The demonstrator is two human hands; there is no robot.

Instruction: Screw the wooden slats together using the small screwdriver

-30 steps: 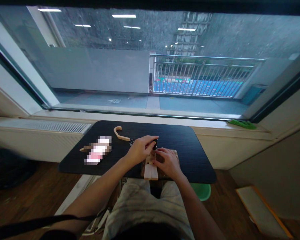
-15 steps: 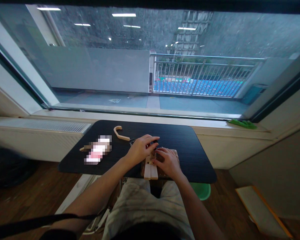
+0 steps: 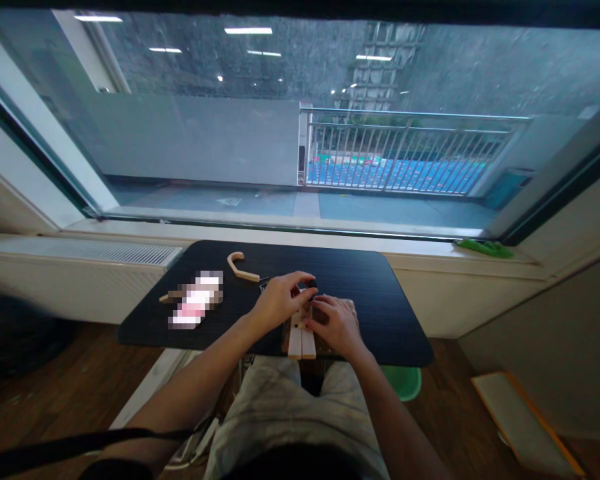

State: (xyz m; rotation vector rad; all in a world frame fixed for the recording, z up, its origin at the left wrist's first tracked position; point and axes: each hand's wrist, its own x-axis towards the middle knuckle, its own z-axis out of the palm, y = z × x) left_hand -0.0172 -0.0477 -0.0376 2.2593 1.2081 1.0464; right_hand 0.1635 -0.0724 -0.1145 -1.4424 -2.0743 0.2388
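Close to the near edge of the black table [image 3: 365, 280] lie two pale wooden strips [image 3: 301, 341], side by side with small dark holes in them. They rest on a brown base, mostly covered by my hands. Over their far end, my left hand [image 3: 279, 300] pinches a small dark piece [image 3: 310, 285] between thumb and fingers; its kind is unclear. My right hand [image 3: 337, 323] is bent over the strips from the right, its fingertips close to the dark piece. What those fingers grip, if anything, is hidden.
A hook-shaped wooden piece [image 3: 240, 268] lies at the table's back left, with a thin dark item by its end. Left of my arm is a blurred-out object [image 3: 196, 301]. Beyond stand the window sill and a radiator [image 3: 80, 263]. A green basin [image 3: 403, 382] sits below the table's right side.
My left fingers have shifted slightly, and the dark piece shows more clearly between them. The right hand and the wooden strips stay in place.
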